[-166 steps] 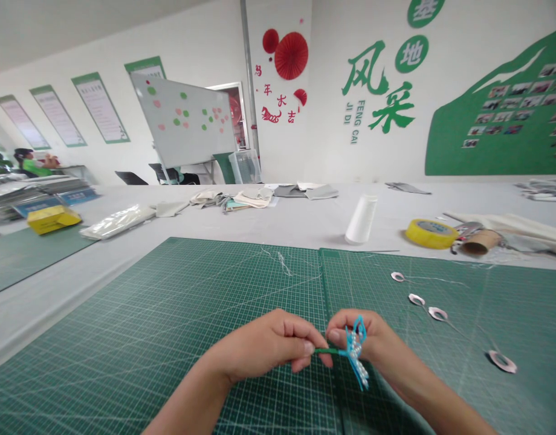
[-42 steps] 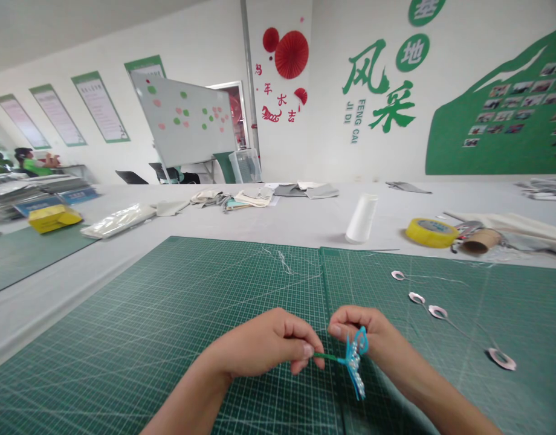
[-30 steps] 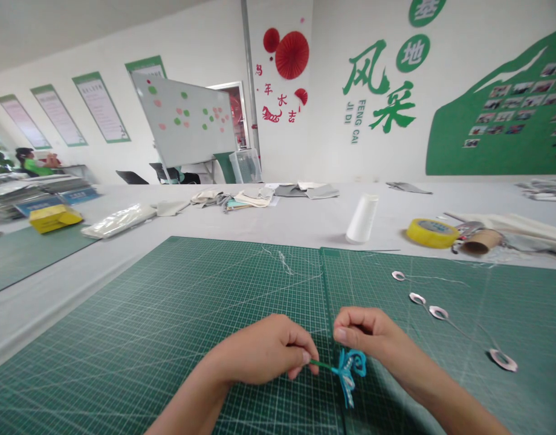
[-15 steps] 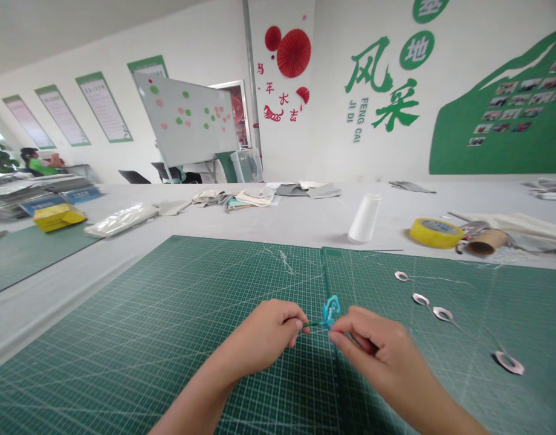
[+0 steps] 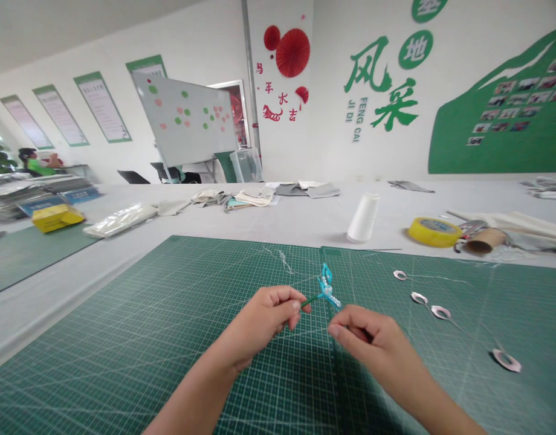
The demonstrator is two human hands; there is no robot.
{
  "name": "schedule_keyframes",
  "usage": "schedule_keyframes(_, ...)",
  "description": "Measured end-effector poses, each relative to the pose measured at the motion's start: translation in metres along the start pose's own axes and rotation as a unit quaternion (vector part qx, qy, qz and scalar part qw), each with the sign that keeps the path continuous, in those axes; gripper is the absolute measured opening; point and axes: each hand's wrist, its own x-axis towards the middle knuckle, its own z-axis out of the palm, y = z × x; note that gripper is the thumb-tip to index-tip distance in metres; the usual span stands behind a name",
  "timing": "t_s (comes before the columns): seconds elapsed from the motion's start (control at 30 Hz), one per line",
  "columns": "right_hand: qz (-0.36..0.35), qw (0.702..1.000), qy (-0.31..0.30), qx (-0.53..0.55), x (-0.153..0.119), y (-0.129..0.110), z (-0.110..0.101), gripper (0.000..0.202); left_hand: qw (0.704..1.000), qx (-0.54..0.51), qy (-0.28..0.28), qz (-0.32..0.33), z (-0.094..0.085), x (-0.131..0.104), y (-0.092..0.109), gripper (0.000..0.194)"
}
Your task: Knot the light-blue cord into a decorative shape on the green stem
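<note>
A small blue craft flower (image 5: 327, 290) with white bead-like dots on its petals is held above the cutting mat. My left hand (image 5: 273, 311) is closed round its green stem (image 5: 310, 300), and the flower head points to the right. My right hand (image 5: 373, 338) is just right of and below the flower, thumb and forefinger pressed together. One lower petal reaches toward that hand's forefinger; whether they touch, and what the pinch holds, I cannot make out. Both hands are over the green cutting mat (image 5: 205, 302).
On the mat's right lie several pale rings with threads, one ring (image 5: 441, 312) near the middle. Loose white thread (image 5: 284, 261) lies behind the hands. Beyond stand a white thread cone (image 5: 364, 217), a yellow tape roll (image 5: 434, 232) and a cardboard tube (image 5: 485, 240). Fabric pieces (image 5: 300, 190) lie farther back.
The flower has risen a little and turned, so its petals now spread apart and one points down to the right. My left hand has lifted slightly; my right fingertips now sit lower beside the flower.
</note>
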Motion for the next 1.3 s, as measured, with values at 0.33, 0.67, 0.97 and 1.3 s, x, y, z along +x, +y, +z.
schedule_keyframes(0.33,0.042,0.987,-0.036,0.154,0.008,0.014,0.0,0.025,0.992,-0.014,-0.128,0.01,-0.001,-0.007,0.005,0.016)
schedule_keyframes(0.67,0.091,0.968,-0.091,0.216,0.01,0.012,-0.006,0.03,0.971,0.042,-0.234,0.024,-0.003,-0.007,-0.003,0.018)
schedule_keyframes(0.97,0.064,0.974,-0.102,0.195,0.009,0.011,-0.009,0.029,0.961,0.183,-0.207,0.008,-0.002,-0.007,-0.004,0.025)
schedule_keyframes(1.3,0.026,0.995,-0.06,0.071,0.005,0.002,-0.009,0.027,0.951,0.27,-0.145,0.032,0.0,-0.007,-0.006,0.025)
